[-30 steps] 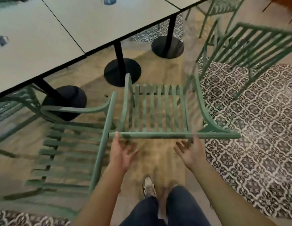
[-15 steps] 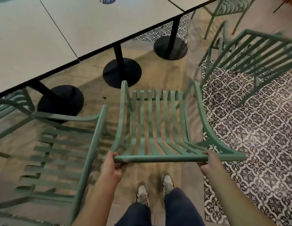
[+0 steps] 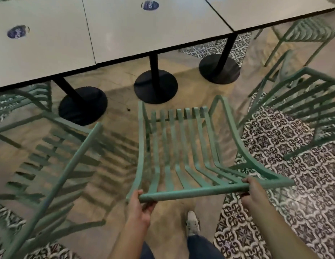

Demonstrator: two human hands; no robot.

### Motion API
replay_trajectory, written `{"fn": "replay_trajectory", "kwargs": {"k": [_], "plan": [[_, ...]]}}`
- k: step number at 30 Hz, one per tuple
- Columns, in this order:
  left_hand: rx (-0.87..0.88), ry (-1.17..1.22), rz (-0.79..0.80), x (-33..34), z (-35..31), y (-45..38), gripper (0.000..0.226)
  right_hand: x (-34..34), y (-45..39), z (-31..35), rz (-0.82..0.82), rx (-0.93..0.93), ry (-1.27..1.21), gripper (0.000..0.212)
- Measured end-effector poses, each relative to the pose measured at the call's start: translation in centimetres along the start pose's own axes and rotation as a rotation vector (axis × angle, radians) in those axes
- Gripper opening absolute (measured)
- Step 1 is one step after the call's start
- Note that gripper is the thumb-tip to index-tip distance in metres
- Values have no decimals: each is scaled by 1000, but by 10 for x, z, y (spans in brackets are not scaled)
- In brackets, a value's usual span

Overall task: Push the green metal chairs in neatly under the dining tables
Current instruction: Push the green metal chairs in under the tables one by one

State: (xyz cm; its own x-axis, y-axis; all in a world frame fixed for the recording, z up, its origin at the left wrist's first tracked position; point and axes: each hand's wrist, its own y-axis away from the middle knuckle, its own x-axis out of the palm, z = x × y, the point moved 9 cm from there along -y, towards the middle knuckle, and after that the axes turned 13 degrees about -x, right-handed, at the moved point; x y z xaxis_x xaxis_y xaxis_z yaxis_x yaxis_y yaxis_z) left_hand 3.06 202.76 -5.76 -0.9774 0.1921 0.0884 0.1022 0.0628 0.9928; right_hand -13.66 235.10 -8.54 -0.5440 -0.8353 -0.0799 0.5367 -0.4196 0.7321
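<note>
A green slatted metal chair (image 3: 181, 152) stands in front of me, facing the row of grey dining tables (image 3: 136, 28). Its front edge is short of the table edge, near the middle black pedestal base (image 3: 155, 86). My left hand (image 3: 140, 208) grips the left end of the chair's top back rail. My right hand (image 3: 253, 191) grips the right end of the same rail. The chair's back tilts toward me.
Another green chair (image 3: 56, 161) stands close on the left, pulled out from the table. More green chairs (image 3: 301, 107) stand at the right on patterned tiles. Black pedestal bases (image 3: 219, 69) sit under the tables. My shoe (image 3: 193, 223) is just behind the chair.
A second ago both hands were open just behind the back rail; they have since closed on it. The chair's back now sits lower and nearer to me, and the view has shifted toward the tables.
</note>
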Motion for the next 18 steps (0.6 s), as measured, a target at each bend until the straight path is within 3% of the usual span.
{"fn": "replay_trajectory", "kwargs": {"k": [10, 14, 18], "plan": [[-8, 170, 59, 57, 69, -2, 9, 6, -55, 79, 82, -29, 102, 13], [22, 164, 55, 54, 71, -14, 28, -1, -55, 86, 58, -64, 55, 45], [101, 97, 79, 34, 57, -18, 45, 10, -24, 68, 93, -183, -98, 63]]}}
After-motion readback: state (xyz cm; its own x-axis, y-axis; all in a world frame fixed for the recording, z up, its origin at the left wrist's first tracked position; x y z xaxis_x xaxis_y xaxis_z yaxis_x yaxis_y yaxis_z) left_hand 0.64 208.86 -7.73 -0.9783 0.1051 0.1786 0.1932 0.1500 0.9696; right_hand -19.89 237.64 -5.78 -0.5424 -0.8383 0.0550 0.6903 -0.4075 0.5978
